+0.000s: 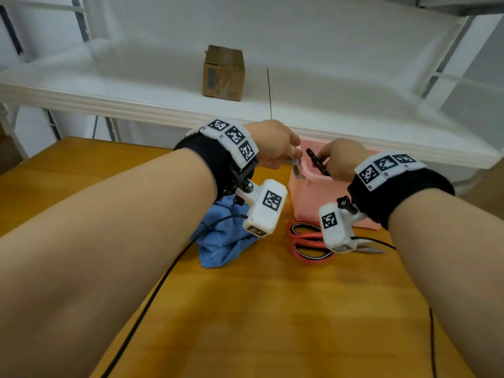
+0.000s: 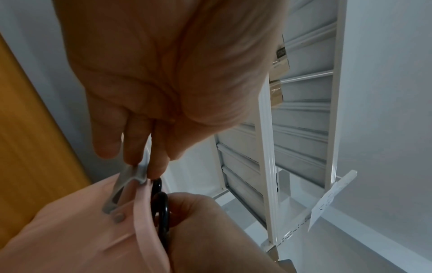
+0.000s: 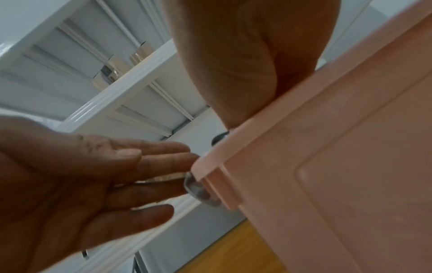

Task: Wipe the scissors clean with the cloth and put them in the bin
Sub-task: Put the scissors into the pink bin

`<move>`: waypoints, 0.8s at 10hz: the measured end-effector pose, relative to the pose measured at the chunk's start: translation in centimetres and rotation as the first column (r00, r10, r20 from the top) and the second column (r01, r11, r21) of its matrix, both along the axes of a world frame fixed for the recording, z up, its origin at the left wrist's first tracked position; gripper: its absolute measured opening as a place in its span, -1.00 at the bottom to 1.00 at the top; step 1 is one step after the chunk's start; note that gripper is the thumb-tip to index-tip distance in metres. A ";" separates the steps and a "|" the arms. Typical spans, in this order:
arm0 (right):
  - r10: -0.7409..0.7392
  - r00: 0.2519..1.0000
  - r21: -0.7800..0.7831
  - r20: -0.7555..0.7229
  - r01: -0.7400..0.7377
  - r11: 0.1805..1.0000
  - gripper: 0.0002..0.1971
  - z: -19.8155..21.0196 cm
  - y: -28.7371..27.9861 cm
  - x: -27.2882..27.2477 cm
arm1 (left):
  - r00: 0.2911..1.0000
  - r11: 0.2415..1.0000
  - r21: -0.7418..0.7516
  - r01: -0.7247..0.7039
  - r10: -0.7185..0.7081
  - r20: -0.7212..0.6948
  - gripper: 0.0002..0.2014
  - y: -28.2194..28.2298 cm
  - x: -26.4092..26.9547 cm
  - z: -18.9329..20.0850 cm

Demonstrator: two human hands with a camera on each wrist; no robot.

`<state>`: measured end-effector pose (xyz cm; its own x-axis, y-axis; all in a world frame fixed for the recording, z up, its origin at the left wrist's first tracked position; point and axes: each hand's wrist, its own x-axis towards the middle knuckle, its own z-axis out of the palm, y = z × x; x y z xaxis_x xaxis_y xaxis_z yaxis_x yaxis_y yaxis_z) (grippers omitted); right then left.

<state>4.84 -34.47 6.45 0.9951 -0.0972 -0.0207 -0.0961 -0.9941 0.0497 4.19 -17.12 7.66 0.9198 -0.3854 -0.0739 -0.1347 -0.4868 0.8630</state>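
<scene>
A pink bin [image 1: 308, 197] stands at the far side of the wooden table. My left hand [image 1: 294, 156] pinches the bin's grey handle [image 2: 126, 182] at its left rim. Over the bin's opening, my right hand [image 1: 324, 159] grips black-handled scissors [image 1: 316, 160]; their handle loops [image 2: 161, 206] stick up above the rim and the blades are hidden inside. Red-handled scissors [image 1: 305, 241] lie flat on the table in front of the bin, partly behind the right wrist camera. A crumpled blue cloth [image 1: 223, 241] lies left of them.
A white shelf [image 1: 163, 105] runs behind the table with a cardboard box [image 1: 223, 73] on it. Black cables [image 1: 152, 296] trail from both wrists across the wooden table [image 1: 259, 309].
</scene>
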 end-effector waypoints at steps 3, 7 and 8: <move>-0.107 0.992 0.090 -0.068 0.113 0.990 -0.77 -0.8 -0.7 1.4 | 0.997 0.999 -0.038 0.014 -0.017 -0.078 -0.59 -0.1 -0.9 0.5; -0.187 0.974 0.389 0.127 0.125 0.913 -0.83 0.0 0.0 0.6 | 0.996 0.995 -0.103 -0.002 -0.007 -0.085 -0.53 -0.3 -2.2 0.8; -0.224 0.945 0.557 0.238 0.056 0.829 -0.89 1.0 0.4 -1.1 | 0.994 0.983 -0.172 -0.063 0.046 -0.100 -0.58 -0.4 -3.0 0.9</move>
<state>3.72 -34.03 7.49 0.9414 -0.2932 0.1666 -0.1628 -0.8279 -0.5368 1.24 -17.52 8.60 0.9319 -0.3493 -0.0981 -0.0250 -0.3316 0.9431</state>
